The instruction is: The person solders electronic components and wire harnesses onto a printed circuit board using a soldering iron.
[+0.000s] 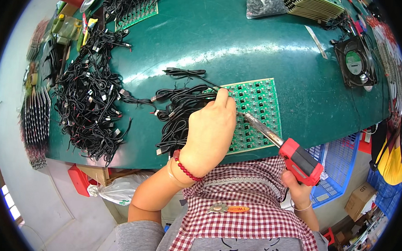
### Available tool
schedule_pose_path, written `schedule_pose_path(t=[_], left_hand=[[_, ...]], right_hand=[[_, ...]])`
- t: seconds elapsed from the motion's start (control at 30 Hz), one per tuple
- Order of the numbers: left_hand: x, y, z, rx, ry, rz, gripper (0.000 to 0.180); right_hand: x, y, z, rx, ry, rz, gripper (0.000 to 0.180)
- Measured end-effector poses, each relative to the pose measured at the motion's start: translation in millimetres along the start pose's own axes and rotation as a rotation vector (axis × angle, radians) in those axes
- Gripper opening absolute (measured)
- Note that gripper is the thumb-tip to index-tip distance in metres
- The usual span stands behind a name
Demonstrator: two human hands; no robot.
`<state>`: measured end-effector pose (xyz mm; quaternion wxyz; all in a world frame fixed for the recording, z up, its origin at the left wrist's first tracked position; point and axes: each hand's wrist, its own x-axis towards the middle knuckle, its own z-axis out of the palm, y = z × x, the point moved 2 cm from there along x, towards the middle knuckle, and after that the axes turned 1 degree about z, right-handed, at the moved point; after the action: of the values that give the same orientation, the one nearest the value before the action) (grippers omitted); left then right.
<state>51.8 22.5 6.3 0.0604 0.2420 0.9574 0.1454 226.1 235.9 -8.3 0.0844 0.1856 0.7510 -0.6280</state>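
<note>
My left hand [212,130] reaches over a green circuit board panel [267,106], fingers pinched on the end of a thin black USB cable [210,83]. The fingertips hide the cable's very end. My right hand [299,195] is wrapped round the red and black handle of a soldering iron [301,161]. Its metal shaft slants up and left over the board, with the tip close to my left fingers. Whether the tip touches the board I cannot tell. Several coiled black cables [179,120] lie left of the board, partly behind my left hand and overlapping the board's edge.
A large heap of black cables [92,98] covers the table's left side. More cables lie on another green board [140,16] at the far left. Stacked boards [311,9], a bag [264,5], a metal strip [316,42] and a black fan [355,62] sit at the far right.
</note>
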Motion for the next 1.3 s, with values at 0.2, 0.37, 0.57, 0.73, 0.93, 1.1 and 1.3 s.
schedule_pose_path(t=[0.2,0.37,0.57,0.73,0.93,1.1,1.3], left_hand=[[1,0,0,-0.001,0.000,-0.001,0.015],[0,0,-1,0.020,-0.007,-0.008,0.014],[0,0,-1,0.013,0.015,0.009,0.014],[0,0,-2,0.003,0.023,0.008,0.013],[-2,-1,-4,-0.024,0.036,0.034,0.011],[2,-6,-6,0.024,0.009,0.152,0.011],[15,-12,-10,0.052,-0.086,0.297,0.010]], right_hand=[[-1,-9,-3,0.304,0.052,0.038,0.024],[-1,-8,-2,0.263,0.046,0.009,0.023],[0,-11,1,0.310,0.063,0.026,0.023],[0,-8,2,0.329,0.071,0.010,0.026],[-4,-2,2,0.196,0.058,-0.028,0.043],[-9,4,4,0.226,0.026,0.022,0.039],[-12,11,5,0.202,0.000,0.024,0.037]])
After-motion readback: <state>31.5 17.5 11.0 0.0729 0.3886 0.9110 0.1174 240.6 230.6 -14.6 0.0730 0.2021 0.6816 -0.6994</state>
